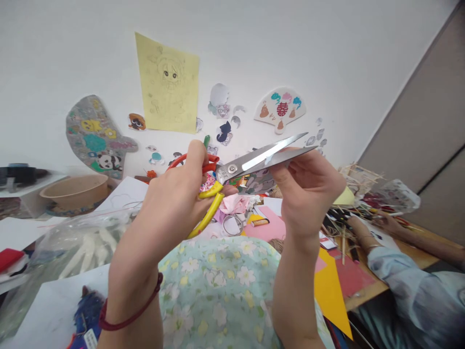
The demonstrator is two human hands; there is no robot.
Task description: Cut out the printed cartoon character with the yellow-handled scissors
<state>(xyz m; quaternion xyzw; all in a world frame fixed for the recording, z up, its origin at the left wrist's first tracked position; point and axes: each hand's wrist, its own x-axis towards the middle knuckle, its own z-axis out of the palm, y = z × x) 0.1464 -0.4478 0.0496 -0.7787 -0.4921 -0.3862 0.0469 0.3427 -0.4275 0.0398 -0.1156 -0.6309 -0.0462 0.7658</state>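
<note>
My left hand point(178, 189) is wrapped round the handles of a pair of scissors point(250, 162), one handle red and the other yellow. The blades are parted and point to the right, up in front of my chest. My right hand point(305, 186) is closed in a pinch beside the lower blade, thumb towards it and fingers behind. A small pale blue scrap point(269, 159) shows between the blades near that thumb. What the right fingers hold is mostly hidden by the blade and the hand itself.
A floral cloth point(218, 291) covers my lap. Before me lie pink paper point(271, 224), a roll of clear tape point(233, 225) and a yellow sheet point(329, 286). A plastic bag point(69, 261) lies left, a bowl point(74, 191) beyond. At right, another person's sleeve point(403, 281) reaches over the table.
</note>
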